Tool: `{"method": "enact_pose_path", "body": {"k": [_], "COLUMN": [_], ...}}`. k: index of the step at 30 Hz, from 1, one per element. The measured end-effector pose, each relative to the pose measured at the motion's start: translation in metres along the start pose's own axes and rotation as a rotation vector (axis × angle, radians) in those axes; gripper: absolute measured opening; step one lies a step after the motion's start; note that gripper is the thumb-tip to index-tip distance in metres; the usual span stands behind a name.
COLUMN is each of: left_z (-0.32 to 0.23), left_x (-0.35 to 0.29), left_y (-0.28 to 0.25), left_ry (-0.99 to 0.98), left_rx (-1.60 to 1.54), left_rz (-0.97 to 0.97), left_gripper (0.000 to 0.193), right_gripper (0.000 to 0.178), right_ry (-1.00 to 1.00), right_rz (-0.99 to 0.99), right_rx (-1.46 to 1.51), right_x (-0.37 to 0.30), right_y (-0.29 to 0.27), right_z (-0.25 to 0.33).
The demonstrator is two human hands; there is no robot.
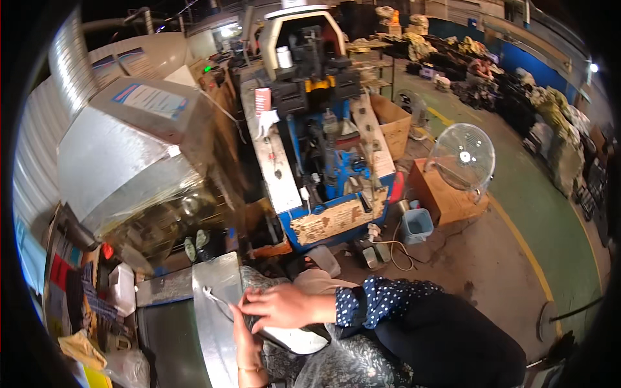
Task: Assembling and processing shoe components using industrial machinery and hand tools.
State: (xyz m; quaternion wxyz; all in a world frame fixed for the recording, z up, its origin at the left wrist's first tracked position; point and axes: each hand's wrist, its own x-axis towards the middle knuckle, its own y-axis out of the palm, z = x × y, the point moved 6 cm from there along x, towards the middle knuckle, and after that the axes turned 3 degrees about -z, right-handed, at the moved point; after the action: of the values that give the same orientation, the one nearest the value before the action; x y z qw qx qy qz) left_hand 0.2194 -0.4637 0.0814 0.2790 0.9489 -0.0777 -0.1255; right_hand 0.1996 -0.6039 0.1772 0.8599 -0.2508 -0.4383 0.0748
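A smooth white rounded piece (299, 340), shaped like part of a shoe, rests over my lap below my hands. My right hand (284, 306) reaches across from the right, its fingers bent over the upper end of the piece and meeting my left hand. My left hand (247, 343) comes up from the lower edge and grips the piece from its left side; some of its fingers are hidden. From between the hands a thin pale strip (217, 299) sticks out to the left, over a metal plate (223, 336). Patterned dark cloth (349, 362) covers my lap.
A blue-framed machine (336, 213) stands ahead. Left are a metal hood (129, 155), a white container (121, 288) and a plastic bag (129, 367). Right of the machine are a blue bucket (417, 226) and a round fan (463, 156) by a brown box (446, 194). Sacks are piled far right.
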Motion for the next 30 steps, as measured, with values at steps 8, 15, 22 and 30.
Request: {"method": "enact_pose_path", "body": {"k": [8, 15, 22, 30], "left_z": [0.045, 0.029, 0.032, 0.062], "left_x": [0.013, -0.001, 0.001, -0.01], "left_y": [-0.011, -0.043, -0.052, -0.078], "left_ry": [-0.105, 0.364, 0.108, 0.141], "left_rx": [0.039, 0.991, 0.337, 0.49], "left_rz": [-0.285, -0.199, -0.228, -0.375], "left_gripper": [0.034, 0.063, 0.057, 0.054], "right_gripper": [0.037, 0.03, 0.036, 0.045], "right_ry": [0.335, 0.938, 1.096, 0.818], "right_rz": [0.548, 0.189, 0.266, 0.494], "right_rx": [0.252, 0.457, 0.934, 0.156], "right_x": [0.0, -0.166, -0.124, -0.131], "right_y": [-0.015, 0.105, 0.076, 0.119], "right_z": [-0.026, -0.117, -0.143, -0.118]}}
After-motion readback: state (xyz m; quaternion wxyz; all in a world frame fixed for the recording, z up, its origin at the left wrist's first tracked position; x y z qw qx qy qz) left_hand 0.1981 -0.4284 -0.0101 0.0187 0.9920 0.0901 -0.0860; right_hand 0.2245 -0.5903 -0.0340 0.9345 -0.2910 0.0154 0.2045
